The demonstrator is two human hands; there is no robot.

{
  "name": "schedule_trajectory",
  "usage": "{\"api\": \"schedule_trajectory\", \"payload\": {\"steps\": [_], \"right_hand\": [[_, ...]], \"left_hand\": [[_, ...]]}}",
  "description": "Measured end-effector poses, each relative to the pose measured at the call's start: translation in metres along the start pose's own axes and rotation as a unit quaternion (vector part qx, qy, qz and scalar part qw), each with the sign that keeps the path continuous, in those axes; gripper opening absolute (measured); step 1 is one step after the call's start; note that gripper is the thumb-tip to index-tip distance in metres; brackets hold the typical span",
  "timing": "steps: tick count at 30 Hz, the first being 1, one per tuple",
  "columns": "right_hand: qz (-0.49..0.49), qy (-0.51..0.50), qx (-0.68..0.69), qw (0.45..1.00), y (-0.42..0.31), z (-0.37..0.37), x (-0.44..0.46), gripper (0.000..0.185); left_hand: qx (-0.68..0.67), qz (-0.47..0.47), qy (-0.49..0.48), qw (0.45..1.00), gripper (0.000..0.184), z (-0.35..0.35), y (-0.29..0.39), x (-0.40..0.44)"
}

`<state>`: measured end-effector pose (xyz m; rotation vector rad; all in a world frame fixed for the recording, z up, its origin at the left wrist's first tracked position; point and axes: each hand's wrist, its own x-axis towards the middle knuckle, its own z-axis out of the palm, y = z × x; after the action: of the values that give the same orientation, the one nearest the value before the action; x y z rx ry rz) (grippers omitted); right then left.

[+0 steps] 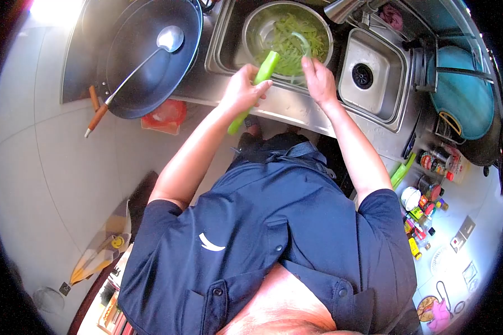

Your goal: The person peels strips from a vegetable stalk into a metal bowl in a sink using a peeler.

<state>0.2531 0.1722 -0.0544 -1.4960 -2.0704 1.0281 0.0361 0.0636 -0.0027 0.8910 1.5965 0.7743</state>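
My left hand (244, 89) is closed around the middle of a bright green, stripped vegetable stalk (269, 65), which looks like celtuce. The stalk slants, its upper end toward the steel bowl (252, 34) and its lower end below my wrist. My right hand (319, 82) pinches a slim, pale green curved tool (303, 43) that looks like a peeler; blur hides its detail. It is over the bowl, apart from the stalk. Green peelings (288, 60) lie heaped in the bowl, which sits in the left sink basin (221, 51).
At the left is a dark wok (145, 72) with a long-handled ladle (170, 39) in it. A second sink basin (374, 95) with a black drain is at the right. Another green stalk (399, 174) lies near several seasoning bottles (422, 215). A teal board (464, 95) stands far right.
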Motion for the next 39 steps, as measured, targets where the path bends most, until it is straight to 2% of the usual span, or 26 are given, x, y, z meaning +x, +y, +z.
{"api": "schedule_trajectory", "payload": {"steps": [3, 6, 8, 9, 11, 14, 18, 20, 22, 23, 24, 27, 30, 32, 34, 36, 38, 39], "right_hand": [[-0.052, 0.016, 0.011, 0.998, -0.016, -0.003, -0.014, 0.056], [-0.103, 0.006, -0.032, 0.994, -0.028, -0.003, -0.024, 0.051], [-0.122, 0.011, -0.05, 0.991, -0.038, -0.001, -0.03, 0.046], [-0.133, -0.02, -0.061, 0.989, -0.043, -0.001, -0.032, 0.044], [-0.168, -0.043, -0.065, 0.983, -0.046, 0.003, -0.035, 0.043], [-0.182, -0.074, -0.088, 0.976, -0.046, 0.005, -0.035, 0.041], [-0.211, -0.08, -0.083, 0.971, -0.035, 0.009, -0.035, 0.038], [-0.173, -0.091, -0.149, 0.969, -0.024, 0.011, -0.028, 0.034], [-0.079, -0.076, -0.15, 0.983, -0.029, 0.003, -0.012, 0.046], [0.035, -0.083, -0.161, 0.983, -0.009, 0.008, 0.008, 0.052], [0.067, -0.062, -0.149, 0.985, -0.005, 0.0, 0.017, 0.056], [0.024, -0.004, -0.184, 0.983, -0.004, -0.012, 0.024, 0.06], [0.03, -0.044, -0.14, 0.989, -0.012, -0.014, 0.017, 0.062], [0.022, -0.043, -0.106, 0.993, -0.009, -0.006, 0.013, 0.063], [0.017, -0.042, -0.073, 0.996, 0.001, 0.005, 0.009, 0.064], [0.07, -0.07, -0.024, 0.995, 0.01, 0.015, 0.01, 0.063], [0.066, -0.054, 0.018, 0.996, -0.006, 0.011, 0.003, 0.061], [0.041, -0.023, 0.034, 0.998, -0.01, 0.009, 0.002, 0.06]], "left_hand": [[0.035, -0.008, 0.046, 0.998, 0.041, 0.0, 0.006, 0.0], [0.056, -0.011, 0.027, 0.998, 0.037, -0.001, 0.009, 0.0], [0.059, 0.007, -0.006, 0.998, 0.041, -0.003, 0.009, -0.001], [0.059, 0.007, -0.007, 0.998, 0.041, -0.003, 0.008, -0.001], [-0.002, -0.029, -0.024, 0.999, 0.04, -0.001, 0.003, 0.0], [0.001, -0.06, -0.043, 0.997, 0.032, 0.0, 0.0, 0.001], [-0.042, -0.025, -0.048, 0.998, 0.035, 0.002, -0.01, 0.002], [-0.007, -0.046, -0.061, 0.997, 0.045, 0.001, -0.001, -0.003], [-0.001, -0.038, -0.046, 0.998, 0.05, 0.001, -0.007, -0.005], [0.005, -0.029, -0.033, 0.999, 0.054, 0.001, -0.01, -0.006], [0.005, -0.029, -0.034, 0.999, 0.054, 0.001, -0.01, -0.007], [0.007, -0.02, -0.032, 0.999, 0.063, -0.003, -0.009, -0.009], [0.002, -0.017, -0.015, 1.0, 0.064, -0.001, -0.008, -0.008], [-0.021, -0.054, -0.003, 0.998, 0.066, -0.001, -0.004, -0.006], [-0.044, -0.048, 0.0, 0.998, 0.065, -0.001, -0.01, -0.005], [-0.067, -0.041, 0.003, 0.997, 0.064, 0.001, -0.023, 0.0], [0.083, 0.086, 0.056, 0.991, 0.06, 0.001, -0.038, 0.008], [0.083, 0.086, 0.056, 0.991, 0.06, 0.001, -0.035, 0.007]]}}
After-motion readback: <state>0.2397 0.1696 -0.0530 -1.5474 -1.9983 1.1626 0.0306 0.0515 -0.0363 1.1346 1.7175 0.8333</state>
